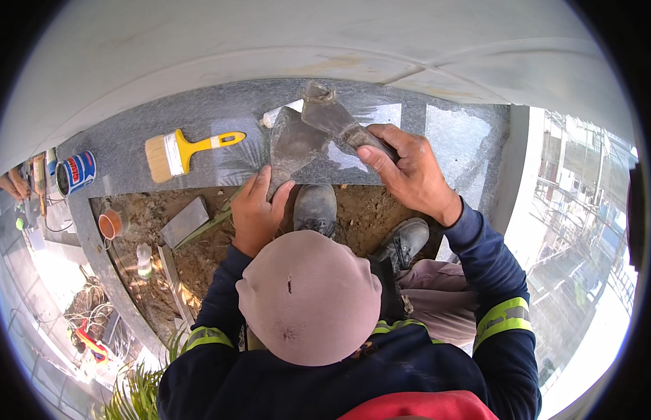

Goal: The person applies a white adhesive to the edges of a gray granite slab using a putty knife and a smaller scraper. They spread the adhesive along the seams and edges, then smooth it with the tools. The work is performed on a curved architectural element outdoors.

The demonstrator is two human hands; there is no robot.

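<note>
My left hand (258,212) grips the handle of a wide putty knife (296,139), its grey-smeared blade pointing away from me. In my right hand (412,170) is a second putty knife (330,114), angled up and to the left. Grey paste (320,92) clings to its tip. The two blades overlap or touch in the view, the right one over the upper edge of the left one. Both are held above a grey stone ledge (199,107). Partly hidden behind the blades lies a white tube (281,113) with a narrow cap.
A wide yellow-handled paintbrush (191,149) lies left on the ledge, with a blue tin (77,172) beyond it. Below are soil (357,210), an orange cup (110,224), a plastic bottle (144,261) and a loose tile (184,222). Another person's hand (15,185) shows far left. A pale wall (315,31) rises behind.
</note>
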